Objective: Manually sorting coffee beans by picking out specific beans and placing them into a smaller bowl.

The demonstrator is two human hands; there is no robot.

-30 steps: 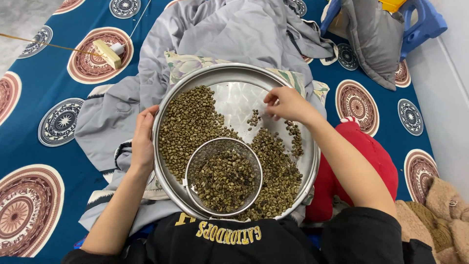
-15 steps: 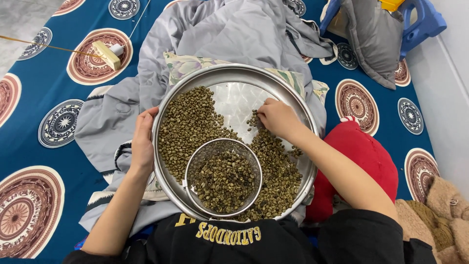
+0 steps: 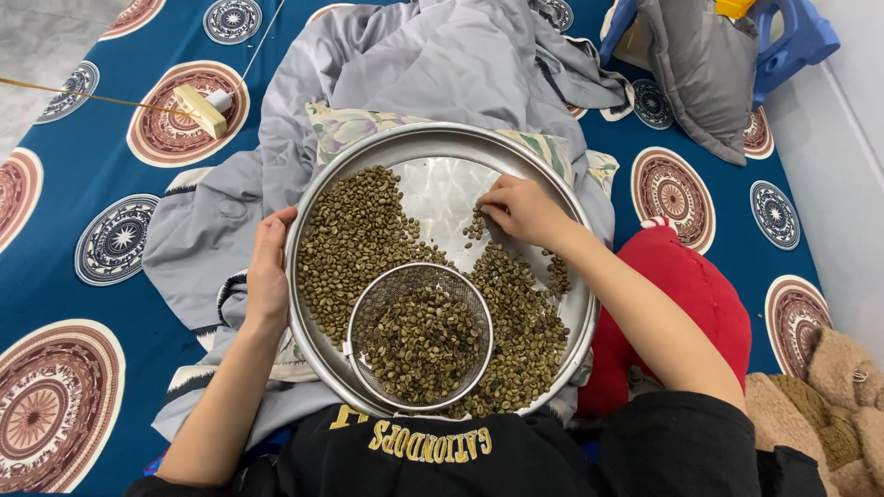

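My left hand (image 3: 267, 271) gripping the tray (image 3: 442, 147) rim, my right hand (image 3: 523, 210) pinching beans (image 3: 354, 230) (fingertips together), sieve (image 3: 421, 336) resting in the tray, grey blanket (image 3: 405, 64) beneath

No pkgs, labels, signs or screens in view; only lettering is gold print on black shirt (image 3: 433, 442), near edge.

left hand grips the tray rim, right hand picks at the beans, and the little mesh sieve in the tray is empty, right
Not quite. The head view shows the sieve full of beans, not empty. The rest holds: the left hand grips the rim of the tray, and the right hand picks at the loose beans.
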